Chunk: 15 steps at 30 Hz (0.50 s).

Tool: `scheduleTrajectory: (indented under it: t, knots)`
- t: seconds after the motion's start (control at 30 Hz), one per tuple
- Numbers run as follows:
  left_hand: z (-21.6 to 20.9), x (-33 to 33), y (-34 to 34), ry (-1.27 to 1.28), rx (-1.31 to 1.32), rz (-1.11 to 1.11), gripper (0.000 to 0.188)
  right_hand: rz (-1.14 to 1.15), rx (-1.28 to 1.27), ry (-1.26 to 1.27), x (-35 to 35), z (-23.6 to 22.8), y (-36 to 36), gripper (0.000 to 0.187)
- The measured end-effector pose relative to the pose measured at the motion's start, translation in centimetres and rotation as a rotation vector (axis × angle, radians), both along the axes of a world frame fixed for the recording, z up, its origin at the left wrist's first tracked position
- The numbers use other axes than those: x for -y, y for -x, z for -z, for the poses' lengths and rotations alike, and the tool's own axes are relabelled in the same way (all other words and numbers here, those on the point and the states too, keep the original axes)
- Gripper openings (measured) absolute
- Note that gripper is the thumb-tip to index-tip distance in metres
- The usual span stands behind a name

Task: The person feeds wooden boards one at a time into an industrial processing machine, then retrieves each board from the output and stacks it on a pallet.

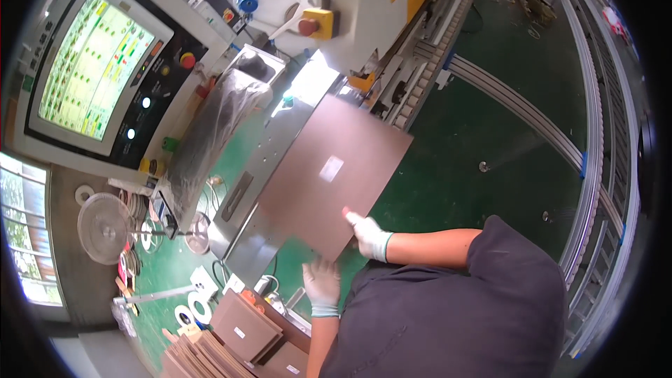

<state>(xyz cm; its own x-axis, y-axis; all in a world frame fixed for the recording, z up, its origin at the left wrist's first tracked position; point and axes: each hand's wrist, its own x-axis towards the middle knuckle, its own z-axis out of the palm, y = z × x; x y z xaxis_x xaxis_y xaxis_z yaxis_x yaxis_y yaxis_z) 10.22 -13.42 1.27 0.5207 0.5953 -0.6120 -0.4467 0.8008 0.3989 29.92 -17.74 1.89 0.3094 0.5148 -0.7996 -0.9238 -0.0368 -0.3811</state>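
1. Window (28,227): barred, at the far left edge, foliage beyond.
2. Screen (94,63): lit, tilted, set in a pale console; rows of small green and yellow fields.
3. Fan (103,229): round, caged, below the console.
4. Red button (187,60): on the console's dark panel, right of the screen.
5. Stack (199,358): thin brown sheets, piled at the lower edge.
6. Tape rolls (208,311): white rings, just above the stack.
7. Plastic sheet (217,112): clear, crumpled, draped over a long part between console and table.
8. Small boards (248,325): brown, beside the stack, white labels on their faces.
9. Table (271,154): grey metal, slotted, under the left part of the board.
10. Yellow box (322,24): red knob, mounted on the machine above the table.
11. Left hand (322,280): white glove, just below the board's near corner; fingers extended and gripping nothing visible; contact with the edge cannot be told.
12. Board (311,196): large, brown, flat; partly on the table, its right part reaching out over the green floor (455,182); one white label (330,169) near its middle.
13. Right hand (369,234): white glove, thumb tip bare; grips the board's right edge near the body, thumb on the upper face, other fingers largely hidden.
14. Rail (595,161): pale metal, curving down the right side.
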Motion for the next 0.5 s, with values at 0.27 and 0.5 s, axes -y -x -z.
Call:
scheduleTrajectory:
  t: [0.27, 0.5]
  knots:
    - [16.7, 10.4, 23.8, -0.422, -1.278, 0.722, 0.048, 0.604, 0.227, -0.262, -0.9, 5.5, -15.5, 0.056]
    - [16.1, 18.7, 28.1, -0.160, -1.270, 0.777, 0.047, 0.819, 0.603, -0.057, 0.9, 3.4, -25.8, 0.047]
